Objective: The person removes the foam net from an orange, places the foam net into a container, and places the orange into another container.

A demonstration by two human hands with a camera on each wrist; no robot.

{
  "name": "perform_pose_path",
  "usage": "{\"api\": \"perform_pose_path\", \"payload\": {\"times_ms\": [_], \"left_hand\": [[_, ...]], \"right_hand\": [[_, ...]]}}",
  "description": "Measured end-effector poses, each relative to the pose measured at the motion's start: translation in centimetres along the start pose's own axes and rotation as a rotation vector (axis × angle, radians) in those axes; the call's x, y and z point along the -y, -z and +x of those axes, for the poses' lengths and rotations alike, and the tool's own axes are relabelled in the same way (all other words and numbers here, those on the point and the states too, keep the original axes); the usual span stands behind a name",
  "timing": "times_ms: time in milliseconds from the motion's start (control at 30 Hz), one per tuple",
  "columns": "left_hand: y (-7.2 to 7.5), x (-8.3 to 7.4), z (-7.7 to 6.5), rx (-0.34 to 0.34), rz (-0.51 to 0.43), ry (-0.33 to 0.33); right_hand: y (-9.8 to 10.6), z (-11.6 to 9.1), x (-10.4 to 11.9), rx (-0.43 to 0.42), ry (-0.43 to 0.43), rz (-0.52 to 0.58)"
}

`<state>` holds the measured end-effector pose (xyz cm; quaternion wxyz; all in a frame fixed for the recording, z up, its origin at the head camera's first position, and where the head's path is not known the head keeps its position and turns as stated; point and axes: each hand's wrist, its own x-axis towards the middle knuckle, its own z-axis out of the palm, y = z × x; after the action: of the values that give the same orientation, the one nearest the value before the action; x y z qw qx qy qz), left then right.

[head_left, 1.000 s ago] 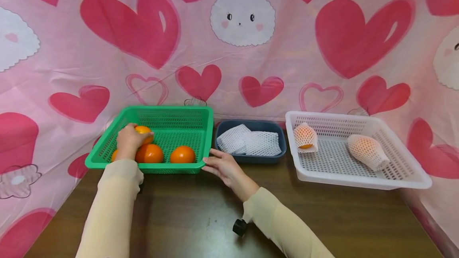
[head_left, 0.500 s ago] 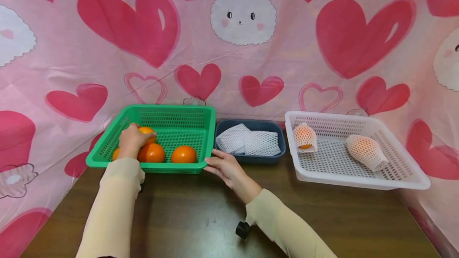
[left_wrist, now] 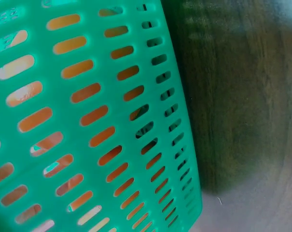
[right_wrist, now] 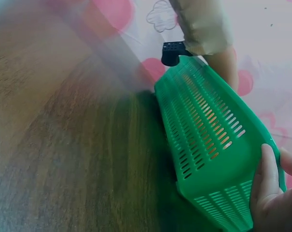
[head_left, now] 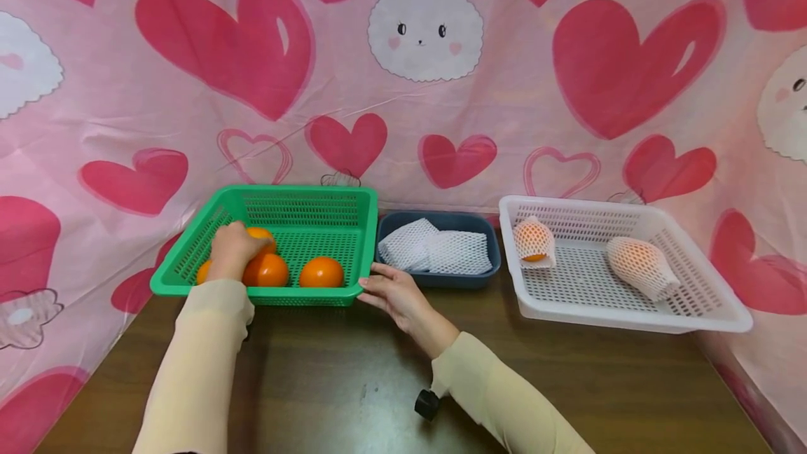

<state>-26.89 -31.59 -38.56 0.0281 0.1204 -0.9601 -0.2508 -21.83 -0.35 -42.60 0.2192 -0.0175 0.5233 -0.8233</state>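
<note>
In the head view my left hand (head_left: 232, 251) reaches into the left side of a green plastic basket (head_left: 315, 291). Its fingers curl over an orange (head_left: 262, 235) there, partly hidden behind the hand. More oranges lie along the front wall: a middle orange (head_left: 267, 271), a right one (head_left: 321, 272) and a mostly covered one by the wrist. My right hand (head_left: 397, 296) pinches the basket's front right corner. In the right wrist view, thumb and finger sit on either side of the green rim (right_wrist: 254, 121). Through the slots of the basket wall (left_wrist: 107, 159), the left wrist view shows orange patches.
A dark blue bin (head_left: 454, 280) holds white foam net sleeves (head_left: 460, 252) behind my right hand. At the right, a white basket (head_left: 630, 317) contains two net-wrapped fruits, one upright (head_left: 534, 240) and one lying over (head_left: 639, 266). A pink curtain hangs behind the brown table (head_left: 328, 384).
My left hand has moved slightly right and lower in the basket, and the orange under it shows a little farther right. The right hand keeps its place on the corner.
</note>
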Motion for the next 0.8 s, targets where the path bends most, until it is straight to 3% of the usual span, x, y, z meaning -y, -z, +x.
{"api": "perform_pose_path", "payload": {"times_ms": [267,633,800], "left_hand": [[0.1,-0.2,-0.1,0.061,-0.033,-0.005],[0.4,-0.4,-0.5,0.041,-0.012,-0.030],[0.6,-0.6,-0.5,0.027,-0.016,-0.043]], "right_hand": [[0.2,-0.2,0.2,0.032,-0.012,-0.014],[1.1,-0.3,1.9,0.041,0.015,-0.062],[2.0,-0.7,3.1,0.101,0.003,-0.151]]}}
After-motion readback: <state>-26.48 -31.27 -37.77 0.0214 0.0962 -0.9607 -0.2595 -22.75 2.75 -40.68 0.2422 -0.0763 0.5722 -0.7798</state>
